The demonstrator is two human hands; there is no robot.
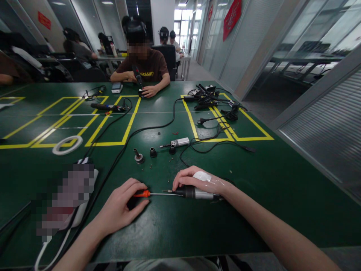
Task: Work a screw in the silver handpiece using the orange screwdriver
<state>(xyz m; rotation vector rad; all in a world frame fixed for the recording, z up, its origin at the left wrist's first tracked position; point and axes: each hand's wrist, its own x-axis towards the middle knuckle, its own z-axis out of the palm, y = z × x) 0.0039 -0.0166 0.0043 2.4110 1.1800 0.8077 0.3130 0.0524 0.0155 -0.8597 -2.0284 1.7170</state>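
Observation:
My left hand (124, 203) rests on the table with its thumb and fingers apart around the orange handle of a screwdriver (166, 194). Its fingertips lie by the handle; a gap shows at the thumb. The thin shaft runs right to a black-and-silver cylindrical tool (201, 194) with a narrow metal tip; whether they touch I cannot tell. My right hand (197, 178) lies over this tool, its bent fingers at the black front part and its thumb hidden. A white round patch (202, 176) is taped to the back of that hand.
Beyond my hands lie a similar silver tool (180, 142), black cone-shaped parts (153, 152) and a metal nozzle-like part (138, 156). A tape roll (67, 145) and black cables (135, 131) lie left. Tangled cables (205, 96) pile up back right. Opposite, a person (149, 67) holds a dark tool.

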